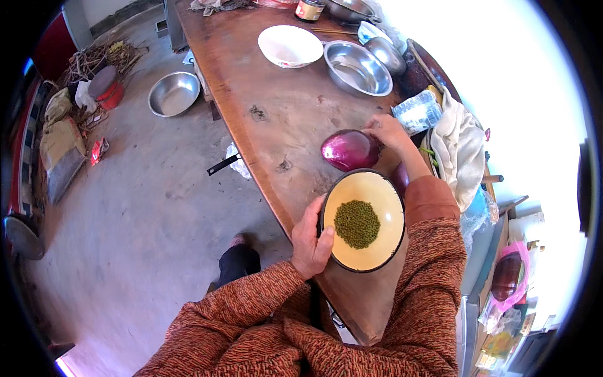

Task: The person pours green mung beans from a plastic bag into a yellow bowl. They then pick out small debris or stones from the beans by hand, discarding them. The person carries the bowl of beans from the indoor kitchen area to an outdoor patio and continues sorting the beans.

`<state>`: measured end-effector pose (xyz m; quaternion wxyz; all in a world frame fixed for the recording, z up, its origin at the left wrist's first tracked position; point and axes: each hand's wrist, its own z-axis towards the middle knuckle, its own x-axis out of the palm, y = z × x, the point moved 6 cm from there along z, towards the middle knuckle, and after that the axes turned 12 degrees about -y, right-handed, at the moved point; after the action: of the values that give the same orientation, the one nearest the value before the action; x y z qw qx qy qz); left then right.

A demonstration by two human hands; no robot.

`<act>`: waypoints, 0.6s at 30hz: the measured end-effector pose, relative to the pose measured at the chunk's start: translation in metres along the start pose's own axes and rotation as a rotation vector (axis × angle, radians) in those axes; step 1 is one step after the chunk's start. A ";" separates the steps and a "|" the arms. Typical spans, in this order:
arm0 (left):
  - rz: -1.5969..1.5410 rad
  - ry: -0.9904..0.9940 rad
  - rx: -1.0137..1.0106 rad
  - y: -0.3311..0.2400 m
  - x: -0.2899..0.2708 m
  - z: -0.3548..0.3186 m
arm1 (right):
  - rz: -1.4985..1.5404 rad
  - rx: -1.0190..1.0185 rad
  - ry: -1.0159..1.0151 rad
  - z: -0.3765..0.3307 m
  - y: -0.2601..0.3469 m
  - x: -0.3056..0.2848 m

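My left hand (311, 242) grips the rim of a cream enamel bowl (389, 217) with a dark edge, thumb inside the rim. A small heap of green mung beans (357, 224) lies in the middle of the bowl. Just beyond it is a shiny purple eggplant (350, 150) on the wooden table. At the eggplant's right end my right hand (387, 131) has its fingers curled on it; the fingertips are partly hidden. Another purple eggplant (400, 178) shows in part between the bowl and my right forearm.
Farther along the wooden table (264, 135) stand a white bowl (290, 45), a steel basin (358, 68) and a jar (309, 10). A blue-white packet (418, 113) and pale cloth (461, 144) lie right. A black handle (224, 164) juts past the left edge. Another steel basin (174, 94) is on the floor.
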<state>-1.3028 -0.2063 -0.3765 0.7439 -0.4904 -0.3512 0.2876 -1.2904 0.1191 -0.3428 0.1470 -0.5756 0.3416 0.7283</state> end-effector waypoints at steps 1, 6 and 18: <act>0.005 0.000 -0.006 0.002 -0.004 0.002 | 0.006 -0.022 0.005 0.005 0.004 0.008; -0.002 0.021 -0.043 0.013 -0.018 0.012 | 0.135 -0.014 0.089 0.020 0.008 0.029; -0.002 0.039 -0.044 0.019 -0.037 0.024 | 0.113 -0.041 0.364 0.056 0.142 0.070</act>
<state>-1.3454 -0.2159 -0.3963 0.7400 -0.5117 -0.3432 0.2698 -1.4386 0.0415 -0.3557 0.0300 -0.6808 0.3793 0.6259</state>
